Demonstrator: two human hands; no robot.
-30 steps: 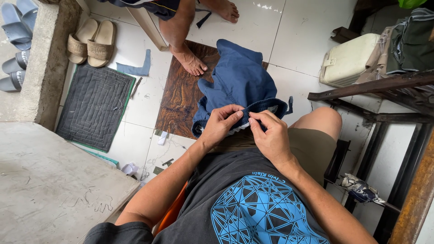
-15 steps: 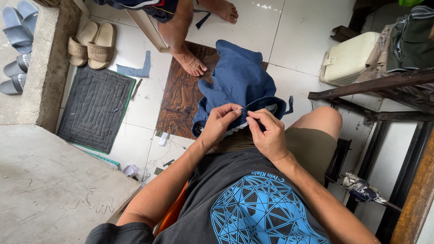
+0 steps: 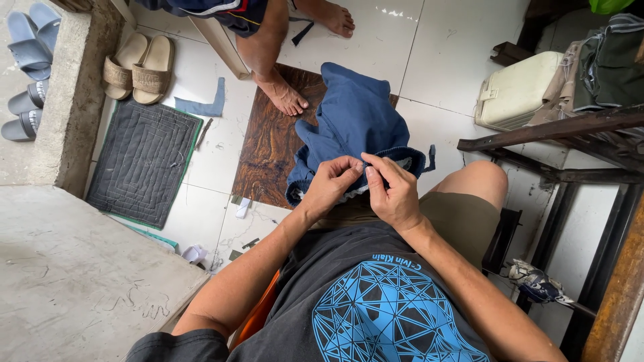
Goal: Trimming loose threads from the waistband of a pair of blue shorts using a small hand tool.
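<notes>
A dark blue garment (image 3: 354, 119) lies over my lap and hangs toward the floor. My left hand (image 3: 330, 185) pinches its gathered edge from the left. Close against it, my right hand (image 3: 392, 191) pinches the same edge from the right, thumb and forefinger pressed together at the seam. The fingertips of both hands almost touch. Anything thin held between the fingers is too small to see. My knee (image 3: 477, 181) shows bare under the cloth, to the right.
Another person's bare feet (image 3: 287, 97) stand on a brown wood-pattern tile just beyond the garment. A dark quilted mat (image 3: 142, 161), beige sandals (image 3: 137, 67), grey slippers, a concrete ledge (image 3: 67, 281), a cream case (image 3: 520, 90) and a dark wooden frame (image 3: 570, 127) surround me.
My two hands have drawn closer together on the garment's edge, the right hand shifting slightly left and down. The garment has bunched a little more between them.
</notes>
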